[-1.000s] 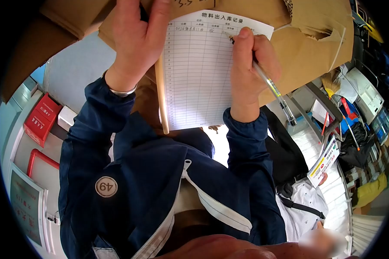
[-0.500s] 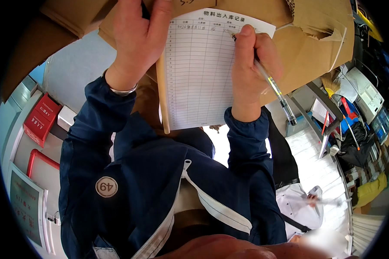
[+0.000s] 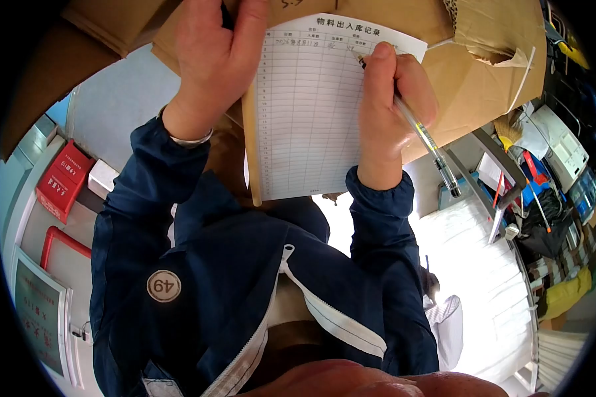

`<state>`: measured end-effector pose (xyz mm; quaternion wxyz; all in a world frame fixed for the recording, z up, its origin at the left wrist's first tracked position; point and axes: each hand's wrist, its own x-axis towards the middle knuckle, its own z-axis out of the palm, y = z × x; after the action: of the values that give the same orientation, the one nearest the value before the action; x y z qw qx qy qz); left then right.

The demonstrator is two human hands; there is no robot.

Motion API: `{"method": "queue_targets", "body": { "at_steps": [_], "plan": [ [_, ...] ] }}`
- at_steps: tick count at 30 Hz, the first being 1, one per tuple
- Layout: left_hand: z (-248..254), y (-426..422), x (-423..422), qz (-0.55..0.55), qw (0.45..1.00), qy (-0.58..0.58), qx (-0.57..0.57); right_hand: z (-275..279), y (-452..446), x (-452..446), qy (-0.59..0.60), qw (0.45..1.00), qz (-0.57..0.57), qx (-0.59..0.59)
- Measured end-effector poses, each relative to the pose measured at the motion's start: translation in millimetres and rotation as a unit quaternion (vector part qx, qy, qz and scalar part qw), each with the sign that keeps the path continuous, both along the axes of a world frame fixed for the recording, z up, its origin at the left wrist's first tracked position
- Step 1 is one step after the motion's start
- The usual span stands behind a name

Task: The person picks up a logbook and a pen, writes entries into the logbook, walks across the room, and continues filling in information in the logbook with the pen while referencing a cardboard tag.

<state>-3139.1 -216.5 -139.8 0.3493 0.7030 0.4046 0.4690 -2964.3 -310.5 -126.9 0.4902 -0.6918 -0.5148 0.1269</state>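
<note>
My right hand (image 3: 394, 109) is closed around a clear-barrelled pen (image 3: 430, 142), its tip near the upper rows of a printed record form (image 3: 308, 119). Handwriting shows in the form's first row. The sheet lies on brown cardboard, and a tan strip (image 3: 250, 145) runs along its left edge. At the form's upper left, my left hand (image 3: 222, 56) rests with thumb and fingers apart. Its fingertips run out past the top of the view, so what they touch is hidden.
Cardboard boxes (image 3: 490, 92) surround the form. On the left stand a red box (image 3: 65, 180), a white box (image 3: 102, 178) and a framed sign (image 3: 41, 317). Bags, tools and a white device (image 3: 559, 135) crowd the right. Part of a person's white sleeve (image 3: 447, 331) shows below.
More writing shows in the form's first row, and the pen has shifted slightly. The person in white at lower right has moved mostly behind my arm.
</note>
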Motion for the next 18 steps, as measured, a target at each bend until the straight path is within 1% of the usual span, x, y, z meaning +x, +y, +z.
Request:
{"method": "queue_targets", "body": {
  "at_steps": [3, 5, 7, 9, 11, 13, 16, 18],
  "plan": [
    [-3, 3, -1, -0.007, 1.0, -0.004, 0.013, 2, 0, -1, -0.006, 1.0, -0.002, -0.01],
    [6, -1, -2, 0.007, 0.999, 0.033, -0.009, 1, 0, -1, -0.009, 1.0, -0.006, -0.005],
    [-1, 2, -1, 0.0, 1.0, -0.004, 0.01, -1, 1, -3, -0.012, 1.0, -0.008, 0.012],
    [2, 2, -5, -0.004, 1.0, 0.002, 0.021, 2, 0, -6, -0.008, 1.0, -0.003, 0.006],
    [14, 0, -7, -0.006, 0.998, 0.051, 0.024, 1, 0, -6, -0.007, 1.0, -0.003, 0.006],
    [0, 4, -8, -0.01, 0.998, 0.022, 0.05, -1, 0, -6, -0.007, 1.0, -0.009, 0.012],
    [1, 0, -8, -0.006, 0.999, 0.012, 0.035, 6, -5, -5, -0.021, 0.999, -0.01, -0.038],
    [1, -2, -8, -0.007, 1.0, 0.004, 0.014, 0, -8, -6, 0.035, 0.998, -0.054, -0.002]
  ]
}}
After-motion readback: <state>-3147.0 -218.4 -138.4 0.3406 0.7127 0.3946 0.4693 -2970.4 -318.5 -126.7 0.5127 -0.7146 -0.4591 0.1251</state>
